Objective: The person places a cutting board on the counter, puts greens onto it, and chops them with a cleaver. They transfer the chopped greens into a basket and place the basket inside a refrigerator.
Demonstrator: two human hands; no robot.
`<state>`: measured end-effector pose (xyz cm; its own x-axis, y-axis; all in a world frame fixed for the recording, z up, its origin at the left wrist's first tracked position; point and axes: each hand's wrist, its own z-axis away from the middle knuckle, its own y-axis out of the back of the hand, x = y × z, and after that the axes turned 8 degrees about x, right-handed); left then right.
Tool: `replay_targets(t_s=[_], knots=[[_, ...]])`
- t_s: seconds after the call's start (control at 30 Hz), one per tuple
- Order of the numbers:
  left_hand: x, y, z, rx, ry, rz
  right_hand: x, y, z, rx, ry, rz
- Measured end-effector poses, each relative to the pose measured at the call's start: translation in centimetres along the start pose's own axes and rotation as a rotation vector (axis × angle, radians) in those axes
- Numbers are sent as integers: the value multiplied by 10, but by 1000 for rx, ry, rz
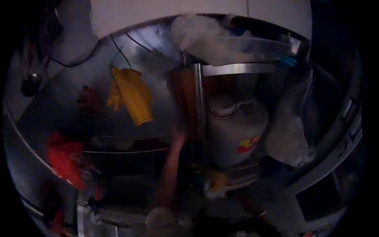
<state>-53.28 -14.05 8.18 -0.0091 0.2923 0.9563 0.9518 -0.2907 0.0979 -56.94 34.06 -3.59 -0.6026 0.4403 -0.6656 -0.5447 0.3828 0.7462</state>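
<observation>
My left hand (178,138) is raised at the middle of the view, its forearm coming up from below. It is smeared and dim, so its fingers cannot be made out. Nearest to it are a dark reddish-brown surface (187,98) and an upright metal post (200,102). Low on the right, my right hand (245,201) lies in deep shadow, with a thin band at the wrist; its fingers are hidden. Close by is a yellow-and-white item (216,183), too blurred to name. Above stands a large capped jug (233,128) with a red-and-yellow label.
A yellow glove (134,94) hangs or lies at upper left, near dark cables (122,51). A red cloth-like item (63,158) is at far left. Pale plastic bags (290,134) sit beside the jug, and another bag (201,37) rests above the metal rail (241,70).
</observation>
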Motion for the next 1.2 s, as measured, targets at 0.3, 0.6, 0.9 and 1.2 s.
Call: replay_targets(t_s=[0.3,0.6,0.9,1.2], knots=[[2,-54,-109,35,-109,271,-16,6,2,156,-302,59],[17,-43,-132,-263,16,484,-73,14,-46,131,-411,-347],[7,-19,-108,-11,182,409,-86,10,-61,49,-435,-558],[137,96,49,316,-155,153,-50,14,-54,-101,46,-440]])
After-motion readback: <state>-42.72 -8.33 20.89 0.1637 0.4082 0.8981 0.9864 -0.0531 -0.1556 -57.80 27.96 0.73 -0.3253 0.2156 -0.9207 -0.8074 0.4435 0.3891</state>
